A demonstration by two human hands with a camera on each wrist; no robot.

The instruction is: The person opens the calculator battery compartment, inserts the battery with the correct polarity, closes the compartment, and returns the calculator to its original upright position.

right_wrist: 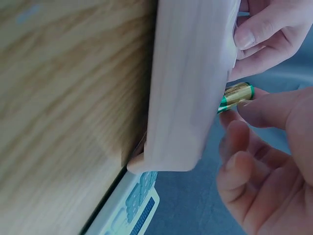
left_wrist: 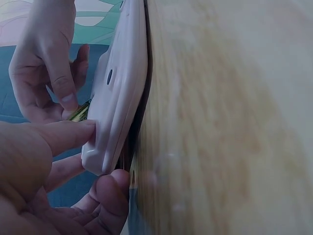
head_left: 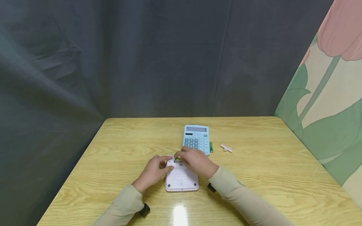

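Observation:
A pale pink calculator (head_left: 182, 179) lies face down on the wooden table, its battery slot at the far edge. My left hand (head_left: 153, 171) grips its far left corner, thumb on the back and fingers round the edge. At the slot, my right hand (head_left: 198, 160) pinches a gold and green battery (right_wrist: 238, 94) between thumb and finger. The battery stands tilted out of the slot in the right wrist view; its lower end is hidden by the casing. In the left wrist view, only a short piece of the battery (left_wrist: 79, 112) shows beyond the casing.
Just beyond, a light blue calculator (head_left: 201, 142) lies face up, partly covered by my right hand. A green battery (head_left: 211, 147) rests along its right side. Farther right lies a small pink battery cover (head_left: 227, 148). Dark cloth (head_left: 169, 62) hangs behind the table (head_left: 254, 163).

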